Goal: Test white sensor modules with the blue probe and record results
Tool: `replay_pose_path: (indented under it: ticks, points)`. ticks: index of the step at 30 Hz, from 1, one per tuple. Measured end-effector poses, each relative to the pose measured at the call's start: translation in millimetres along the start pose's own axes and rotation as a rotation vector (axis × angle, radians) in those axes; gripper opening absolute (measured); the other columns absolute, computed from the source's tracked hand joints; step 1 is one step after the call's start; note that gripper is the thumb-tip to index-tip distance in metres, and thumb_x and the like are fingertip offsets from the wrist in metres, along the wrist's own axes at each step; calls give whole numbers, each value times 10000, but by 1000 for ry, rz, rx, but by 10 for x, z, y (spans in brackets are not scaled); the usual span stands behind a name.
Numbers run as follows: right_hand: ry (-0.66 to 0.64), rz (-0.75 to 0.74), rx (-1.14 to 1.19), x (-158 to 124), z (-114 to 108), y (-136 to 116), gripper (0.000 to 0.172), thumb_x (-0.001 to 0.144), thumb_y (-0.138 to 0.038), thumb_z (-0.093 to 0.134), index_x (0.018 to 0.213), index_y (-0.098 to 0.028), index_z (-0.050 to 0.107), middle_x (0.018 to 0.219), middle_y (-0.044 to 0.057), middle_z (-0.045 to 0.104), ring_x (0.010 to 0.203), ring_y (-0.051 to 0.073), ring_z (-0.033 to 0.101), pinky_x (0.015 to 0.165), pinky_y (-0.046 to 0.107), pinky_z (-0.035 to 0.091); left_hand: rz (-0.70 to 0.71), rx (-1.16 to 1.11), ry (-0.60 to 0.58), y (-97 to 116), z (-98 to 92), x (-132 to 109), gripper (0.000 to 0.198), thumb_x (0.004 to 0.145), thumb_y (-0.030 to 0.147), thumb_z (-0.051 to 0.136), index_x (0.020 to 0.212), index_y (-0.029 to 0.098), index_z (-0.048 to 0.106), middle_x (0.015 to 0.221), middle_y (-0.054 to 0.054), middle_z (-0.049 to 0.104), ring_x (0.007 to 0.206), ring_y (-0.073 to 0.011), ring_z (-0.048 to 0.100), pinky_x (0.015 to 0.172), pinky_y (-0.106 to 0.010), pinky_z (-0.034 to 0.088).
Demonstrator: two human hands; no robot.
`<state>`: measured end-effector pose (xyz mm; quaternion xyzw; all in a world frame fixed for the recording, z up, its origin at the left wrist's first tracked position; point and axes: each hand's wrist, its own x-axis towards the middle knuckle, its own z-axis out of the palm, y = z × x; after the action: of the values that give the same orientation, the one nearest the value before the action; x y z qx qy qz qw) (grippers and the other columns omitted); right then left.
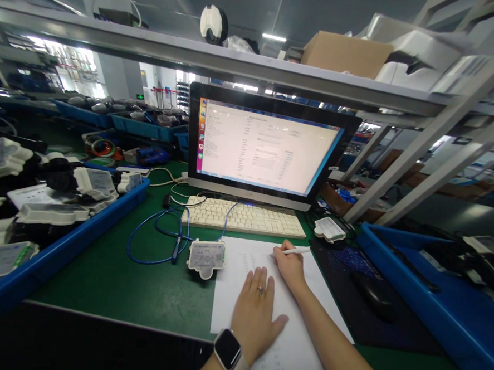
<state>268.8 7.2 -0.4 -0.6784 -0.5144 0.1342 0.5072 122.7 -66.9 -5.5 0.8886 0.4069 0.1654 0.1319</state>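
Note:
My left hand [258,307] lies flat on a white sheet of paper [293,330], its fingers stretched out; a ring and a smartwatch [228,351] are on that arm. In my right hand [291,265] is a white pen [298,250], its tip at the upper part of the sheet. Faint columns of writing show on the paper. A white device box [207,258] with a grey label touches the sheet's upper left edge. From beside it a blue cable [145,262] loops over the green table.
Behind the paper stand a white keyboard [244,216] and a lit monitor [261,145]. At right are a black mouse [371,294] on a dark pad, another device box [329,229] and a blue bin [438,301]. A blue tray [83,237] of devices borders the left.

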Motion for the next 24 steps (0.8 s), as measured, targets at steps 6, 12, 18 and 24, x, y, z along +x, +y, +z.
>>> replay_pose_path:
  ticks: [6,12,18,24]
  points:
    - [-8,-1,-4,9,-10,35,208,630,-322,473,500,-247,330,389,-71,418,437,140,405,494,249,329,-6,4,-15,6,-19,10,700,870,557,370,1352,50,350,1442,-205,244,1346,-317,215,1113,-451,214]
    - [12,6,25,9,4,46,216,623,-329,475,494,-245,323,373,-82,386,421,130,373,471,245,308,-15,-23,-43,-3,3,4,712,873,565,350,1370,56,317,1453,-207,196,1356,-312,158,1119,-455,200]
    - [58,31,110,32,-12,86,237,634,-326,488,490,-243,319,366,-85,363,405,121,376,455,236,319,-7,-27,-41,0,8,6,714,874,565,347,1373,55,310,1454,-205,197,1357,-310,158,1120,-456,191]
    - [41,66,235,98,-46,140,307,694,-497,545,614,-234,407,478,-50,503,417,132,461,407,226,361,-1,-36,-16,-26,56,6,708,870,567,351,1368,64,323,1459,-189,212,1357,-309,180,1120,-453,184]
